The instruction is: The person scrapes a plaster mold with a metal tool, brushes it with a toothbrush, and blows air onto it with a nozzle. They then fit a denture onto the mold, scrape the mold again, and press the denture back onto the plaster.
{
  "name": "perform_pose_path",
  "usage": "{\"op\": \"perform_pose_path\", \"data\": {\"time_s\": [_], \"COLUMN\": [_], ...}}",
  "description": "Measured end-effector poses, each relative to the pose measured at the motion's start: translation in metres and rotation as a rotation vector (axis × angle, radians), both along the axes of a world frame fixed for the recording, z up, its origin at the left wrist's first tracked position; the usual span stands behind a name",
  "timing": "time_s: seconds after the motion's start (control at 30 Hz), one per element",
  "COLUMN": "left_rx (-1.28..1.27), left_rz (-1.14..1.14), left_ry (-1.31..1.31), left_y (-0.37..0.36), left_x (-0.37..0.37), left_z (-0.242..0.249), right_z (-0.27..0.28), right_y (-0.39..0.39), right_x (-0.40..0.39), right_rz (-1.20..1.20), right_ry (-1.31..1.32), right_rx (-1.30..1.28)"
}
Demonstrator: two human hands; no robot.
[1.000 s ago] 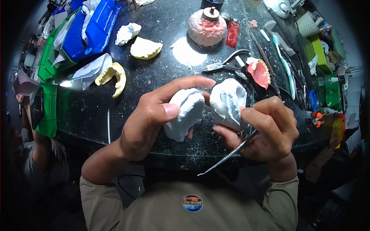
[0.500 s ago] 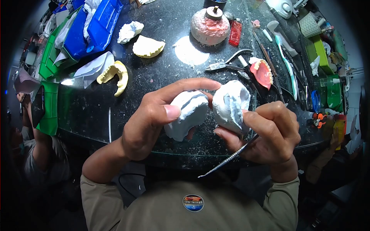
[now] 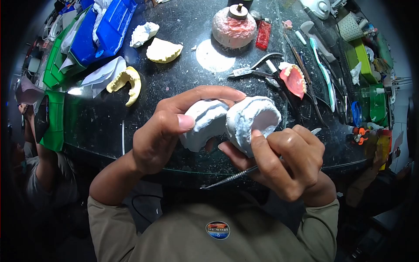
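My left hand (image 3: 155, 131) is closed around a white plaster dental cast (image 3: 206, 124), thumb on its near left side and index finger stretched over the top. In my right hand (image 3: 290, 159) is a second white plaster cast (image 3: 238, 120), pinched between thumb and fingers, its hollow side facing right. The two casts are side by side, their edges close together. A thin metal dental carver (image 3: 231, 178) with a ribbed handle also sits in my right hand, its tip pointing down left over the table's edge. Both hands are just above the dark table (image 3: 174, 83).
Yellow dental casts (image 3: 164, 50) and a white plaster lump (image 3: 144, 34) lie at the back left, near blue bins (image 3: 114, 28). Behind my hands are a spirit burner (image 3: 234, 30), red lighter (image 3: 263, 34), pliers (image 3: 255, 70), pink denture (image 3: 293, 81) and toothbrush (image 3: 324, 72).
The right-hand cast has moved left, closer to the other, and turned so its hollow shows more. My right hand and the carver have shifted left and down with it.
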State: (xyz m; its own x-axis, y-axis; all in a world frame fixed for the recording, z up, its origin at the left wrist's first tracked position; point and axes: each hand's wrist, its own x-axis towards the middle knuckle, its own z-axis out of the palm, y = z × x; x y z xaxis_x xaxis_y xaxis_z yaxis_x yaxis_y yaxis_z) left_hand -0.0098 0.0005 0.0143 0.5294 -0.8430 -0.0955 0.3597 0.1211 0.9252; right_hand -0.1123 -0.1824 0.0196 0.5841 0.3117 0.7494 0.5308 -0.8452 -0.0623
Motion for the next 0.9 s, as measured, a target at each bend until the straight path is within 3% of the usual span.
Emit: {"op": "perform_pose_path", "data": {"time_s": [0.5,0.7,0.87,0.9], "left_rx": [0.029,0.102,0.006,-0.027], "left_rz": [-0.053,0.271,0.254,0.218], "left_ry": [-0.019,-0.231,-0.236,-0.173], "left_y": [0.001,-0.001,-0.001,0.0], "left_x": [0.004,-0.001,-0.004,-0.003], "left_z": [0.0,0.0,-0.003,-0.003], "right_z": [0.006,-0.004,-0.008,-0.003], "right_y": [0.002,-0.011,-0.013,-0.013], "right_x": [-0.009,0.006,0.012,0.011], "right_rz": [0.006,-0.148,-0.128,-0.112], "right_ry": [0.078,0.138,0.376,0.359], "right_rx": [-0.078,-0.052,-0.054,0.045]}}
